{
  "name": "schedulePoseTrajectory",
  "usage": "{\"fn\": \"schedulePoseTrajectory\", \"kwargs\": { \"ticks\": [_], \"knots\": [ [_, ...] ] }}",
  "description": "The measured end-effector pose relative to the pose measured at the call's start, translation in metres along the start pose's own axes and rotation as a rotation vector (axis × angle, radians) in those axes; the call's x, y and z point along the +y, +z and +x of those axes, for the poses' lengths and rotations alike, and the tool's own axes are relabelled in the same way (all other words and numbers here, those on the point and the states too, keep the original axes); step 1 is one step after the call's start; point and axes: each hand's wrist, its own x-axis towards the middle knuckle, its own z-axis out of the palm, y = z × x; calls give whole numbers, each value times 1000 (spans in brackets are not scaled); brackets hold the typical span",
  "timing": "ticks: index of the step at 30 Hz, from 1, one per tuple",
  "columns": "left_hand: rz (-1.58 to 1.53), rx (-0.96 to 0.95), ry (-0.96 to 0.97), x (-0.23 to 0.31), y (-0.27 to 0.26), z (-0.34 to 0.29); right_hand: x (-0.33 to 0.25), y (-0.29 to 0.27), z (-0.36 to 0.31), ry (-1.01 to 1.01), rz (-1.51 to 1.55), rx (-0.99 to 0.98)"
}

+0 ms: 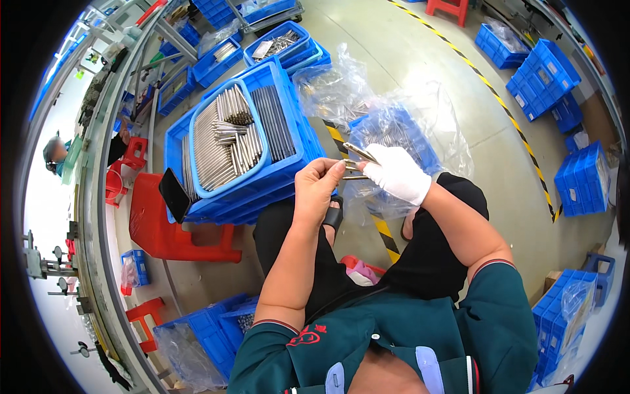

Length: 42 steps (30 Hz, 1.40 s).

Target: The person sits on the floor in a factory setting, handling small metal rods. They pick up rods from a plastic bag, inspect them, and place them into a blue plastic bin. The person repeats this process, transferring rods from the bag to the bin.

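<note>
My bare left hand [316,189] pinches the end of a slim metal rod between thumb and fingertips. Close beside it, my right hand [399,175], in a white glove, is closed around a few shiny metal rods [359,153] whose ends stick out toward the left. Just left of my hands, a light-blue tray [197,177] rests on stacked blue crates and holds many similar rods in rows. Beyond my right hand, a blue crate [420,134] lined with clear plastic contains more rods, partly covered by the film. The glove hides how the rods lie in my right palm.
Dark rods [272,121] stand in the crate beside the tray. A black flat device [175,196] leans at the tray's near corner. A red stool [154,223] is at the left. Blue crates [543,71] line the right side, past yellow-black floor tape [482,71].
</note>
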Motion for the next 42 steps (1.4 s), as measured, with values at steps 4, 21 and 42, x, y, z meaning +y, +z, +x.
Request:
{"fn": "schedulePoseTrajectory", "kwargs": {
  "ticks": [4, 21, 42],
  "knots": [
    [-53, 121, 57, 8, -9, 4, 8, -3, -2, 4, -42, 14],
    [-248, -142, -194, -3, -9, 9, -1, 7, -5, -67, -238, 18],
    [-123, 15, -25, 3, -7, 4, 6, -8, 0, 280, 565, -285]
  ]
}}
